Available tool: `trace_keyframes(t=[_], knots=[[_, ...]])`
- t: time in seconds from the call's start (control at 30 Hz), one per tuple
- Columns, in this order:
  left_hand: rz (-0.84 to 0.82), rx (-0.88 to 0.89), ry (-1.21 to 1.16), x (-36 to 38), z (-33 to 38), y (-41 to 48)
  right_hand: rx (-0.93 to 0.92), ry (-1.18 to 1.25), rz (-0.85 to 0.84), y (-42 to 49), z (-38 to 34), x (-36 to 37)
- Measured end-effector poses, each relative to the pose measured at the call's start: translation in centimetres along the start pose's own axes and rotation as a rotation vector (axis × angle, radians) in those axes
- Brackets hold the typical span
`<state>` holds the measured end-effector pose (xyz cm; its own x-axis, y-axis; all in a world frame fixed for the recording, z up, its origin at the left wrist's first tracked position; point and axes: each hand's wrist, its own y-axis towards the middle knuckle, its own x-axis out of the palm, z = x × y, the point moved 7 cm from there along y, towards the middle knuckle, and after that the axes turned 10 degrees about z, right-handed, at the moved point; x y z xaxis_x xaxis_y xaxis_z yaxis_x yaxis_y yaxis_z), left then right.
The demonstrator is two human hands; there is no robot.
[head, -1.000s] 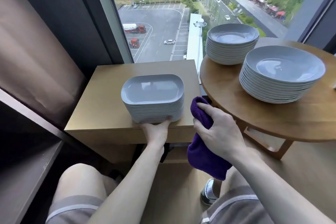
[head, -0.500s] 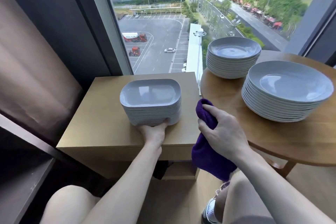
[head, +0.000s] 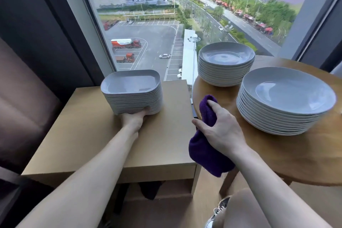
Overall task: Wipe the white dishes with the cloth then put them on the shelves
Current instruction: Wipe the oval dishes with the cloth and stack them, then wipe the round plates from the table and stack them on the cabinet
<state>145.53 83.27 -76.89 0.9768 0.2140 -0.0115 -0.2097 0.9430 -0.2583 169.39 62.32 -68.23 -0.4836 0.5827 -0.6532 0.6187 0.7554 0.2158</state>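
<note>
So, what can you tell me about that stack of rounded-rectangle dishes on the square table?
The stack of dishes holds a dozen or so pale grey-white, glossy dishes, ceramic by the look, rectangular with rounded corners and shallow raised rims. They nest neatly and sit level, the top one empty. The stack stands on the light wooden table, toward its far side by the window. The left hand grips its near lower edge, thumb against the bottom dishes; the fingers are hidden.
</note>
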Motion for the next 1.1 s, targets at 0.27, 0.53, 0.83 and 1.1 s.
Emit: trace_keyframes(t=[0.27,0.53,0.83,1.1], knots=[[0.011,-0.006,0.003,2.2,1.2,2.2,-0.004,0.022,0.037,1.8,0.8,0.1],[-0.049,-0.090,0.185,4.4,-1.2,-5.3,-0.015,0.043,0.069,1.6,-0.1,-2.8],[-0.520,0.153,0.363,18.4,4.5,-19.5,0.100,0.195,0.348,-2.0,3.4,-13.2],[-0.541,0.065,0.451,23.9,3.7,-24.2,0.252,0.237,0.529,-5.3,9.4,-18.9]])
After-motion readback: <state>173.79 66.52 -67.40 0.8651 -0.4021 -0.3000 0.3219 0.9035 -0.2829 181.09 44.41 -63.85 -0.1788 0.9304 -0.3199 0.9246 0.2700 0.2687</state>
